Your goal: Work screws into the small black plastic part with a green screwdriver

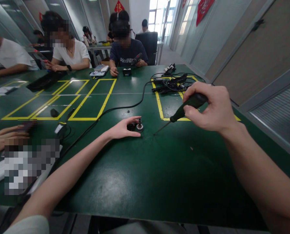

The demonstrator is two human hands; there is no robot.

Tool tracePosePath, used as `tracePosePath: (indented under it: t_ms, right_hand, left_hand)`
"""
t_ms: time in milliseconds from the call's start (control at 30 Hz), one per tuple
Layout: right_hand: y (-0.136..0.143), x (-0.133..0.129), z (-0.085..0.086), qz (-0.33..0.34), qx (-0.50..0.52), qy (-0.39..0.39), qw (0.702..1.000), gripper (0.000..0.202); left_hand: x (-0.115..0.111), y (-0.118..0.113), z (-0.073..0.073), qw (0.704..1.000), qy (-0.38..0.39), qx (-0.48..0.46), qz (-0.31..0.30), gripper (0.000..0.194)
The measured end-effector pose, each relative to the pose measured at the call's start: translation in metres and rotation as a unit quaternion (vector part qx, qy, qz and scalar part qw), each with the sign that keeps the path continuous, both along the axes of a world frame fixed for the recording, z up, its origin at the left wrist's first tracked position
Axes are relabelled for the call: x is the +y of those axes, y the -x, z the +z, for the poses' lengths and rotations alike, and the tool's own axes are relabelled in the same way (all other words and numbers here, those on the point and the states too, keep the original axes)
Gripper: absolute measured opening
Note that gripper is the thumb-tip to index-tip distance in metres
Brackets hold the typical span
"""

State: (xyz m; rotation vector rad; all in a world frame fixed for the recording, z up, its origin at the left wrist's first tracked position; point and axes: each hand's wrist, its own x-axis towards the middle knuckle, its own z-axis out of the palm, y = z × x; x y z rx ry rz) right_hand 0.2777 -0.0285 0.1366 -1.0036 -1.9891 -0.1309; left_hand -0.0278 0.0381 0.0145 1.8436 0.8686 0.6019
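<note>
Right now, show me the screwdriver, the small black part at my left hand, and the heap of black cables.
Screwdriver [180, 112], head view, on the dark handle.
Small black part [139, 127], head view, on its pale ring.
Heap of black cables [171, 85], head view, near its middle.

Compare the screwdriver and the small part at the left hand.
The screwdriver is long, with a thin shaft; the part is short and squat. The screwdriver slants tip-down in the right hand; the part sits between the thumb and fingers of the left hand. Both look mostly dark.
</note>
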Motion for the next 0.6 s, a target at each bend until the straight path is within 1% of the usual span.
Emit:
tracePosePath:
  t_ms: [100,200,267,333,400,467,600]
  right_hand:
    - [0.0,0.001,-0.001,0.003,0.0,-0.004,1.0,0.008]
    - [0.0,0.001,0.001,0.01,-0.004,0.003,1.0,0.007]
    - [0.0,0.0,0.003,0.011,-0.007,0.007,1.0,0.007]
    - [-0.001,0.0,0.005,0.01,-0.01,0.014,1.0,0.007]
    - [-0.002,0.0,0.007,0.013,-0.019,0.029,0.999,0.008]
    - [-0.002,0.0,0.008,0.02,-0.024,0.034,0.999,0.007]
    - [-0.003,0.0,0.008,0.02,-0.019,0.027,0.999,0.006]
  left_hand:
    - [-0.005,-0.007,-0.004,0.999,-0.05,0.005,-0.008,0.085]
    - [-0.007,-0.01,-0.004,0.99,-0.129,0.044,0.019,0.072]
    - [-0.009,-0.011,-0.002,0.974,-0.199,0.099,0.053,0.063]
    - [-0.01,-0.013,-0.001,0.954,-0.247,0.155,0.071,0.056]
    - [-0.011,-0.015,-0.002,0.942,-0.267,0.193,0.071,0.05]
    - [-0.011,-0.018,-0.005,0.936,-0.274,0.209,0.069,0.044]
    - [-0.008,-0.019,-0.01,0.94,-0.274,0.196,0.06,0.038]
